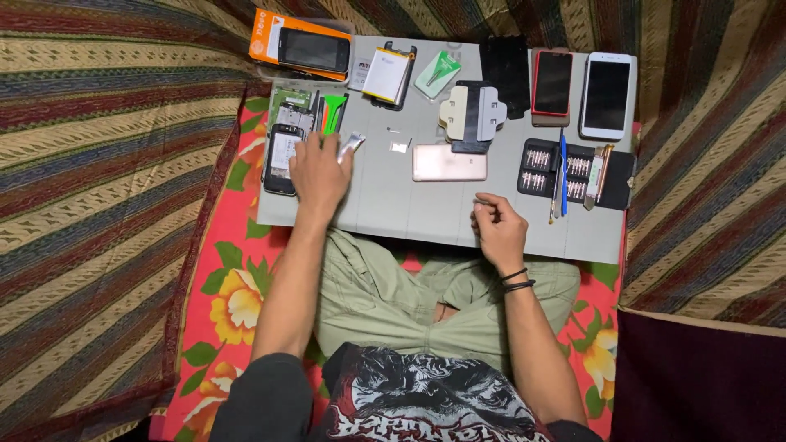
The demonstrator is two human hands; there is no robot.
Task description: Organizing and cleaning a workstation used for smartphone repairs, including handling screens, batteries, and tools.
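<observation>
My left hand rests on the grey work mat beside an opened phone with its insides showing. Its fingertips pinch a small silvery part. Green pry tools lie just above that hand. My right hand sits at the mat's near edge with the fingers curled and pinched on a small thin item that is too small to make out. A rose-gold phone lies face down between the two hands.
Along the mat's far side lie an orange box with a phone on it, a battery, a grey-and-black back cover, a red phone and a white phone. A screwdriver bit kit lies at the right.
</observation>
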